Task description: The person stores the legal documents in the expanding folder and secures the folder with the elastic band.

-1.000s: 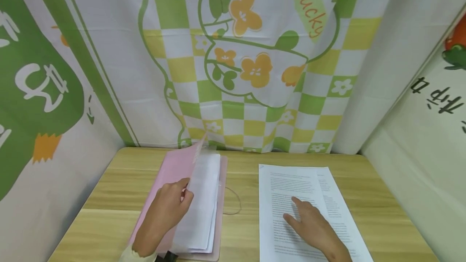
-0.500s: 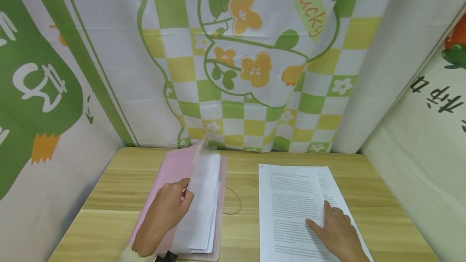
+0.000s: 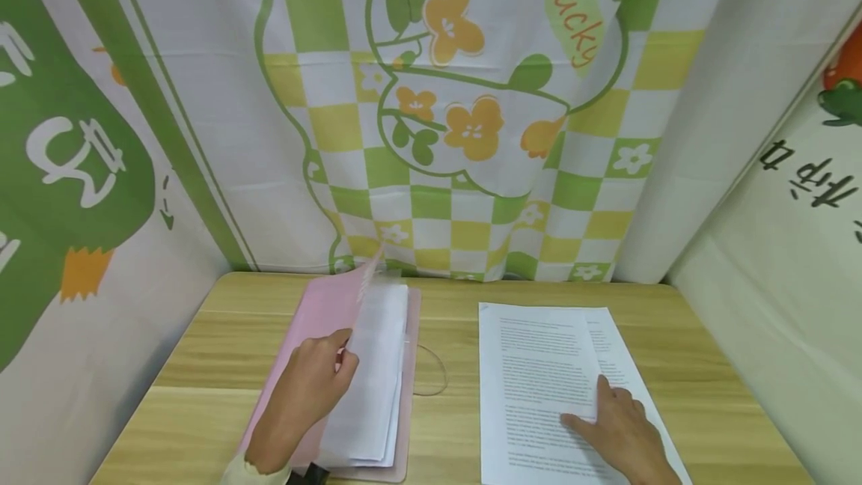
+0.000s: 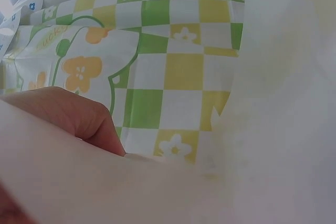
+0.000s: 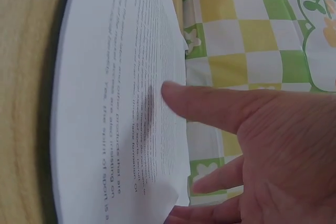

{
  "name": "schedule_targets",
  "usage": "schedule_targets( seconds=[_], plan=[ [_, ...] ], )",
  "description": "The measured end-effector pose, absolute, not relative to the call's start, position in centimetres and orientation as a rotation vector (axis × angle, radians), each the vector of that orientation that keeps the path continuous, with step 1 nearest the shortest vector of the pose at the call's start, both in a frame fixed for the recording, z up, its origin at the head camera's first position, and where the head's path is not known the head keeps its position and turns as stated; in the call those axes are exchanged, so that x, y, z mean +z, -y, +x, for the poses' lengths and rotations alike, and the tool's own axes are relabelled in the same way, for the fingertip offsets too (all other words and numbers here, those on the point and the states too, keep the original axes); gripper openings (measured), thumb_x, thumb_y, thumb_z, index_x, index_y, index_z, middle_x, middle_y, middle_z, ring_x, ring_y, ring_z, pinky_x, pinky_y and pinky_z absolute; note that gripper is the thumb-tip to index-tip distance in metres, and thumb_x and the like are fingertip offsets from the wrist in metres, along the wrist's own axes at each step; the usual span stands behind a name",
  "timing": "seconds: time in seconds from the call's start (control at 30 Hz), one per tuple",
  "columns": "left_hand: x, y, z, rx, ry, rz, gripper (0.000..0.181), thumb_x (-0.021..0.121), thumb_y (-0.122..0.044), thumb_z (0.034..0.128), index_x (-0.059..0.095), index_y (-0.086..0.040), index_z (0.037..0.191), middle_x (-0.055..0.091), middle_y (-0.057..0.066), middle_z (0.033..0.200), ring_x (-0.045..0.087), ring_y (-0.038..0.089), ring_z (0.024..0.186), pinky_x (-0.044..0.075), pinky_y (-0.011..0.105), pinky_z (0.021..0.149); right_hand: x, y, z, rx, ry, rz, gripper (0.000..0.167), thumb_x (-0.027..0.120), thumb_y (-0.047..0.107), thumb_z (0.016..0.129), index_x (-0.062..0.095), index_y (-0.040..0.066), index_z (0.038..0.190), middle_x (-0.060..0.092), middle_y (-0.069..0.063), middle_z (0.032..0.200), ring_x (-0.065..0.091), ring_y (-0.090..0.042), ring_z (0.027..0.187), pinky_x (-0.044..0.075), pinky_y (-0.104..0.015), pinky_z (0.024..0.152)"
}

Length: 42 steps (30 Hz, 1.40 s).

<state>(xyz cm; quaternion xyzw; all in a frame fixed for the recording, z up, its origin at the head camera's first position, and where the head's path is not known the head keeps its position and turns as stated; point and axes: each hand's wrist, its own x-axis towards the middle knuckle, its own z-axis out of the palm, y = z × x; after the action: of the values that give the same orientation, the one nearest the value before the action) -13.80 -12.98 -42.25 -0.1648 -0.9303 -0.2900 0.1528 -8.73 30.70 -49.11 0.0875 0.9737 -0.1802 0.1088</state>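
Note:
My left hand (image 3: 304,394) pinches the free edge of the pink folder's cover (image 3: 330,313) and holds it raised at a slant. Inside the folder lies a stack of white papers (image 3: 373,388). In the left wrist view, the left hand (image 4: 68,111) is partly hidden behind a pale sheet-like surface (image 4: 131,187). My right hand (image 3: 622,432) is over the right edge of the top printed sheet (image 3: 539,380), fingers and thumb spread. The right wrist view shows the thumb of the right hand (image 5: 283,145) just above the printed text, with other fingers by the sheet's edge.
A second printed sheet (image 3: 609,339) sticks out to the right under the top one. A thin elastic loop (image 3: 441,373) lies beside the folder on the wooden table (image 3: 451,320). Patterned curtains (image 3: 431,200) stand behind the table and along both sides.
My right hand has moved right, from over the middle of the printed sheet to its right edge, then shifted only slightly. The left hand and the folder cover have stayed in place.

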Motion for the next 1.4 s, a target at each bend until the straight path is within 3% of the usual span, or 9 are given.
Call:
schedule_targets(
  seconds=[0.17,0.3,0.67,0.9,1.1,1.4],
  plan=[
    [-42.3,13.0,-13.8,-0.839,2.676,-0.456,0.013,0.063,0.004,0.084,0.071,0.002,0.094,0.057,-0.002,0.066,0.048,0.011,0.056,0.043,0.029,0.051,-49.1,-30.9,-8.8,-0.55,-2.885,0.225,0.103,0.077,0.045,0.088,0.025,-0.019,0.148,0.044,-0.045,0.125,0.05,-0.06,0.111,0.049,-0.066,0.078],
    [-42.3,13.0,-13.9,-0.84,2.67,-0.461,0.009,0.063,0.004,0.0838,0.068,-0.002,0.087,0.053,-0.005,0.063,0.046,0.011,0.055,0.042,0.029,0.05,-49.1,-31.0,-9.0,-0.532,-2.9,0.225,0.097,0.077,0.038,0.09,0.026,-0.02,0.147,0.043,-0.045,0.124,0.05,-0.059,0.11,0.049,-0.065,0.078],
    [-42.2,12.8,-13.9,-0.847,2.657,-0.484,0.009,0.062,0.005,0.083,0.067,-0.002,0.085,0.051,-0.006,0.062,0.045,0.01,0.054,0.04,0.027,0.048,-49.2,-31.5,-9.1,-0.597,-2.895,0.258,0.101,0.079,0.04,0.087,0.025,-0.022,0.147,0.042,-0.048,0.123,0.046,-0.065,0.114,0.046,-0.069,0.082],
    [-42.1,12.9,-13.8,-0.84,2.682,-0.469,0.009,0.061,0.004,0.0839,0.063,-0.005,0.082,0.045,-0.008,0.06,0.041,0.009,0.052,0.037,0.027,0.046,-49.2,-32.0,-9.3,-0.734,-2.881,0.264,0.103,0.084,0.047,0.079,0.032,-0.01,0.148,0.047,-0.039,0.112,0.056,-0.048,0.099,0.048,-0.063,0.076],
    [-42.1,12.8,-13.8,-0.838,2.675,-0.475,0.015,0.062,0.005,0.0831,0.059,-0.009,0.078,0.043,-0.009,0.059,0.04,0.009,0.051,0.036,0.027,0.045,-49.3,-32.4,-9.5,-0.827,-2.872,0.283,0.1,0.087,0.041,0.077,0.032,-0.004,0.148,0.042,-0.038,0.111,0.058,-0.04,0.086,0.049,-0.059,0.075],
    [-42.1,12.8,-13.8,-0.835,2.671,-0.48,0.02,0.062,0.004,0.0831,0.054,-0.012,0.074,0.044,-0.008,0.059,0.04,0.009,0.051,0.036,0.027,0.046,-50.0,-33.7,-10.1,-0.912,-2.837,0.206,0.071,0.078,0.025,0.087,0.045,-0.018,0.134,0.059,-0.035,0.117,0.06,-0.047,0.106,0.047,-0.061,0.088]
  ],
)
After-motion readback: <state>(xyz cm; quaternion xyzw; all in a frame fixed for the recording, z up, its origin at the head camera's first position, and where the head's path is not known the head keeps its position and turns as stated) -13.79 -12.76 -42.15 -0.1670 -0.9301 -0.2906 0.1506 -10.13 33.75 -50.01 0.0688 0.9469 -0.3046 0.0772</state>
